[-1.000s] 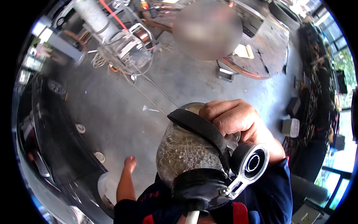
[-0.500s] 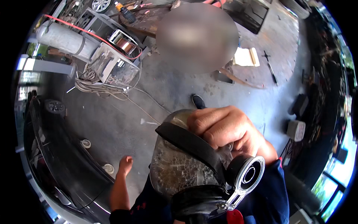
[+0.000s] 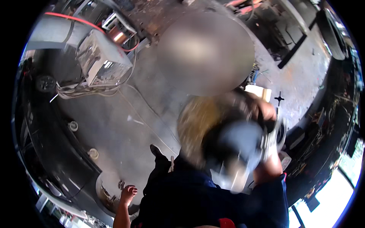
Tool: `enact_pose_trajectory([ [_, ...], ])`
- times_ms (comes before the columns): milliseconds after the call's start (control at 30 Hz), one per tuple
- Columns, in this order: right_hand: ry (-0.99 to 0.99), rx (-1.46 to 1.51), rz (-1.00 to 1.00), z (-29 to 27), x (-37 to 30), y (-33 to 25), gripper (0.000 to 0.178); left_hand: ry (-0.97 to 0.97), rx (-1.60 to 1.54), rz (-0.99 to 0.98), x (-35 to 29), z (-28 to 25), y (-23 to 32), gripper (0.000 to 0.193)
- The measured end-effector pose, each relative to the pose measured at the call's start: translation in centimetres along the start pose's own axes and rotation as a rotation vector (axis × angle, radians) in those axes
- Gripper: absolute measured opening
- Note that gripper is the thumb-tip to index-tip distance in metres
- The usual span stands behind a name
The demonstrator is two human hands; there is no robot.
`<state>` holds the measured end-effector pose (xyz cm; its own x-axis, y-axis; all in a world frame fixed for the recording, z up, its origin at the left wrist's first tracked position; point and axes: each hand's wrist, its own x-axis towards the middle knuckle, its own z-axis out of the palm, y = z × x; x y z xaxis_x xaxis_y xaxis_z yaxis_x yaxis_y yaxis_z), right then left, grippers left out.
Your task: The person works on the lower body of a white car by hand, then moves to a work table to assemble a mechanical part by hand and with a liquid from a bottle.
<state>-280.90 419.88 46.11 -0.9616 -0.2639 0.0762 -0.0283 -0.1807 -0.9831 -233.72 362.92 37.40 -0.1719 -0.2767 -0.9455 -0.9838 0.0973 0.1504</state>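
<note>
Close in front of me, my right hand (image 3: 267,110) is wrapped around a large water bottle (image 3: 197,127), gripping its upper side. The bottle has a clear, brownish, cracked-looking body and a black lid section (image 3: 235,142) with a round cap and a pale lever. Motion smears it, and some of my fingers are hidden behind it. My left hand (image 3: 129,192) hangs low at my left side, away from the bottle. Its fingers are loosely curled and partly apart, with nothing visible in them.
A dark car (image 3: 57,159) runs along the left. Beyond it stand a welding machine (image 3: 102,59) with cables on the floor, a wire spool (image 3: 119,36) and a grey gas cylinder (image 3: 53,34). A cross wrench (image 3: 279,98) lies right of a blurred round patch.
The bottle and my right hand have moved up and right, tilting and blurring. My left hand has lowered, its fingers loosening from a tighter curl. The whole view has shifted.
</note>
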Motion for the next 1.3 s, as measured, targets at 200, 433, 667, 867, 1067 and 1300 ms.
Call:
enact_pose_trajectory([
  [200,0.472,0.064,0.21,-5.2,7.8,17.5,0.021,0.144,-0.154,-0.045,-3.7,1.3,-1.0,0.026],
  [433,0.855,0.238,0.124,-9.5,15.6,33.3,0.031,0.173,-0.28,-0.157,-8.1,2.9,-8.9,0.028],
  [667,0.787,-0.138,0.18,-9.8,13.0,36.1,0.057,0.161,-0.232,-0.187,-7.5,5.8,-13.2,0.026],
  [867,0.231,-0.183,0.914,-1.3,1.2,37.5,0.007,0.268,-0.866,0.041,-7.4,12.2,-25.3,0.026],
  [1067,-0.559,-0.639,1.098,24.4,-17.2,44.2,0.019,0.42,-0.431,-0.159,-3.9,26.3,-44.6,0.024],
  [1300,-1.124,-0.647,1.083,61.0,-30.6,37.9,0.015,0.456,0.002,-0.17,3.5,41.3,-61.3,0.034],
])
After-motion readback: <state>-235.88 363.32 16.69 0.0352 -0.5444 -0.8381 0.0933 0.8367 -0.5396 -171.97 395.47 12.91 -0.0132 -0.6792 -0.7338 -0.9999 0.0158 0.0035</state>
